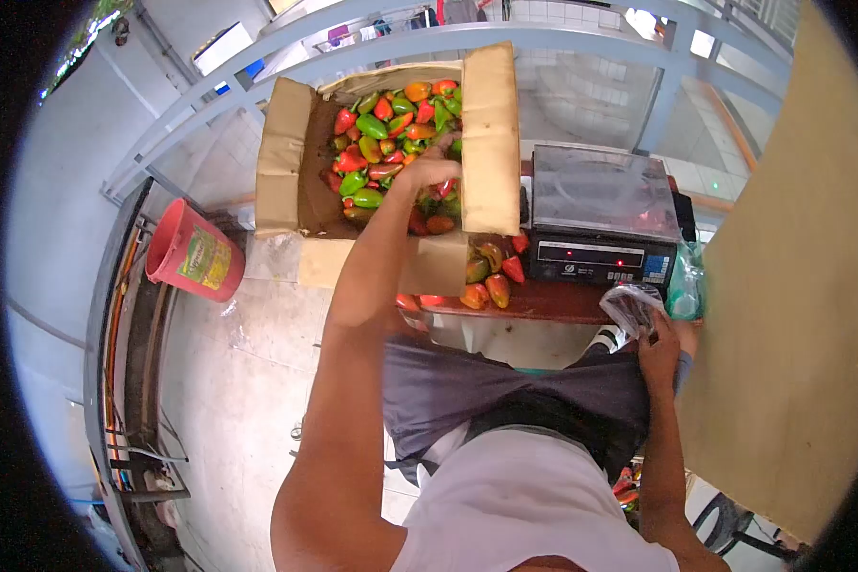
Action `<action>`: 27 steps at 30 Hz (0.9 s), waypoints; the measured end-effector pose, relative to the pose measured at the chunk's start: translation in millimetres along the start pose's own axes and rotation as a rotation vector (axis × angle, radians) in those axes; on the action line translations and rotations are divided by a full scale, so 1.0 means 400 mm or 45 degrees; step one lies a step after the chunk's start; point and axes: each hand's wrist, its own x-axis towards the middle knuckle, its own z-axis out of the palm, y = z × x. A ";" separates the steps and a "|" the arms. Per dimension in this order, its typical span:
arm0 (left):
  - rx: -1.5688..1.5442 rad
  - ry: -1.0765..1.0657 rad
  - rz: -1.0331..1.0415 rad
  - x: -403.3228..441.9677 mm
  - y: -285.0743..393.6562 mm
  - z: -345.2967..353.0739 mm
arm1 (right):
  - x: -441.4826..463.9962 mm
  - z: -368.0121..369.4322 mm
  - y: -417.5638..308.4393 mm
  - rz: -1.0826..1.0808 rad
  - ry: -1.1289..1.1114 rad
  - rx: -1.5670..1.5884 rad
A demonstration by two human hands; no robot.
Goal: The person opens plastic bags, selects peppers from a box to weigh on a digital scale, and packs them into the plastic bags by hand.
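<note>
My left hand [431,170] reaches into an open cardboard box [286,157] at the right side of its pile of peppers [372,153]. The peppers are red, green and orange. The fingers of this hand are partly lost among the peppers, so their grip does not show. Near my right thigh, my right hand [660,355] is closed on a clear plastic bag [634,310], just below the front of a digital scale [596,255]. Several loose peppers [497,289] lie between the box and the scale on a dark red tabletop [567,303].
A red bucket [186,253] with a yellow-green label stands left of the box. Grey metal railings [582,40] run behind the table. A green-tinted plastic bag [686,283] hangs beside the scale, and a large tan panel [791,324] closes off the right side.
</note>
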 end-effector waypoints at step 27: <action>-1.654 -0.160 0.574 -0.413 0.151 -0.129 | 0.112 -0.087 -0.265 -0.176 -0.108 0.290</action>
